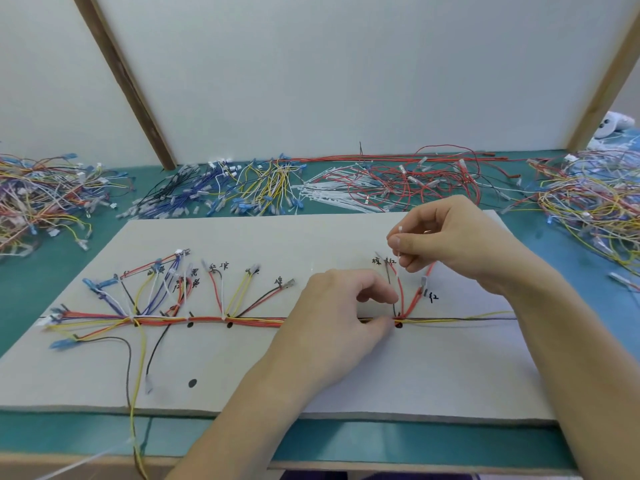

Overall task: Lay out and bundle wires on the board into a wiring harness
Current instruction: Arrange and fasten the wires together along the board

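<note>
I saw a teal bench (86, 268) carrying the board (214, 372) near its front edge. Behind the board lay loose wire piles — mixed colours (41, 195) at left, blue-and-yellow (228, 188) and red (415, 178) in the middle, yellowish (588, 195) at right — plus white ties (332, 195).

Board (433, 382) bare at lower right; loose wire piles (263, 188) crowd worktop (561, 244) along upper frame.
</note>
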